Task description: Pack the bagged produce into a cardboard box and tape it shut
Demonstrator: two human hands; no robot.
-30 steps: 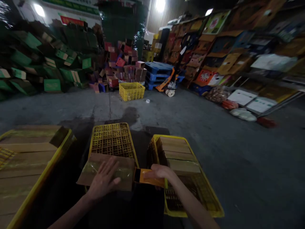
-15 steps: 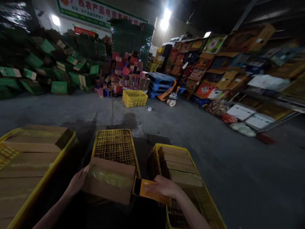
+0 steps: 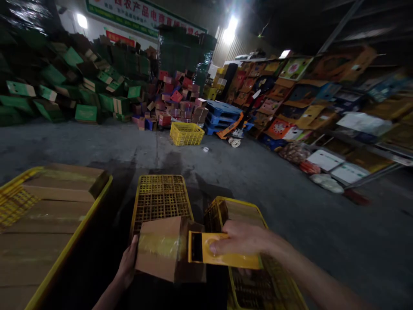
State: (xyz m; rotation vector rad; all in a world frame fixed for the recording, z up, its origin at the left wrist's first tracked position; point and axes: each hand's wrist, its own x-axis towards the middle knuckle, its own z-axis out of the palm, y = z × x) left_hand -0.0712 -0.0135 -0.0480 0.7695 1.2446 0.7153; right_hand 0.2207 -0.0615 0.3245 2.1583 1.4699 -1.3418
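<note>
A cardboard box with shiny clear tape along its top rests above an upturned yellow crate, one end turned toward the right. My left hand grips its left side, thumb along the edge and fingers partly hidden. In my right hand is a yellow tape dispenser, held flat with the thumb on top. Its dark front end is right beside the box's right end; I cannot tell whether they touch.
At left, a large yellow crate holds several taped boxes. Another yellow crate with boxes stands at right. Farther off are a yellow crate, blue pallets, a pallet jack, heaped green cartons and loaded shelves.
The box has swung round and shifted right, so its right end now shows. My left hand moved with it. My right hand has brought the tape dispenser slightly up and right. The view has shifted slightly.
</note>
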